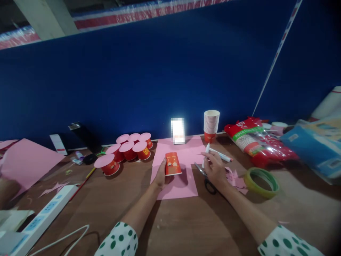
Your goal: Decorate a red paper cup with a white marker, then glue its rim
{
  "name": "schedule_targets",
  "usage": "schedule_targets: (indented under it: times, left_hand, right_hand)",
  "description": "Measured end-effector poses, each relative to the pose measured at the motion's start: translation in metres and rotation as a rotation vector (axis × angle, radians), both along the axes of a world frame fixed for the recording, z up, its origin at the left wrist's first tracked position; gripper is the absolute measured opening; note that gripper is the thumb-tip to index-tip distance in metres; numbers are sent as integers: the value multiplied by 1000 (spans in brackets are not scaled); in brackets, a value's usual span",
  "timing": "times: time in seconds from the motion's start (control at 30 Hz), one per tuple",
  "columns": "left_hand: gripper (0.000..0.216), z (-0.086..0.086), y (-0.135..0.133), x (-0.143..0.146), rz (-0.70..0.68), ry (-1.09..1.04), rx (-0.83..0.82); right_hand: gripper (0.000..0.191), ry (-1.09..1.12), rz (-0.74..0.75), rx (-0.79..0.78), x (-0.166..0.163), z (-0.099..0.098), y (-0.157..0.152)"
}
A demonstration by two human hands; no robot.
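My left hand point(160, 173) grips a red paper cup point(173, 164) with gold print, held with its wide rim down over sheets of pink paper point(177, 190). To the right, my right hand point(214, 167) has its fingers around a slim white glue bottle point(207, 148), nozzle up, partly hidden by the fingers. Black-handled scissors point(210, 185) lie just beside and below that hand. A white marker-like pen point(221, 154) lies behind it. On the left stand several upturned red cups point(111, 168) topped with pink paper discs point(104, 160).
A stack of paper cups point(211, 122) stands by the blue partition point(160, 78), near a bright phone screen point(178, 131). At right are a red cup package point(247, 138), a tape roll point(261, 182) and pink scraps point(236, 179). A power strip point(45, 217) lies left, near another person's hand point(9, 190).
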State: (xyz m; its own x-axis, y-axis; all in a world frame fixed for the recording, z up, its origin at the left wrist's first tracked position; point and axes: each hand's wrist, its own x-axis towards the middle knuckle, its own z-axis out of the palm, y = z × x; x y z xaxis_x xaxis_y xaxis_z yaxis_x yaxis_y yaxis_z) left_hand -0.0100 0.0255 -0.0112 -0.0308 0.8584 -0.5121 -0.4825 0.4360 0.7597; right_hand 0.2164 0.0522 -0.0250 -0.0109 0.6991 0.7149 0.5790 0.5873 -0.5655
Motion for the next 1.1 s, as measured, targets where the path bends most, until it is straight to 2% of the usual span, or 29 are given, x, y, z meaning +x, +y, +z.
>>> schedule_targets:
  times: [0.23,0.8,0.97,1.1]
  left_hand:
    - [50,2,-1,1,-19,-40,33]
    - [52,-12,5,-4,-74,-88,2]
    - [50,-15,5,-6,-49,-112,-11]
    - [44,-17,5,-7,-33,-202,61]
  right_hand:
    - [27,-8,26,2,-3,0,-1]
    - [24,-52,30,29,3,-5,-2]
    - [24,-64,41,37,3,-5,-3]
    - [25,-81,47,44,3,-3,-5]
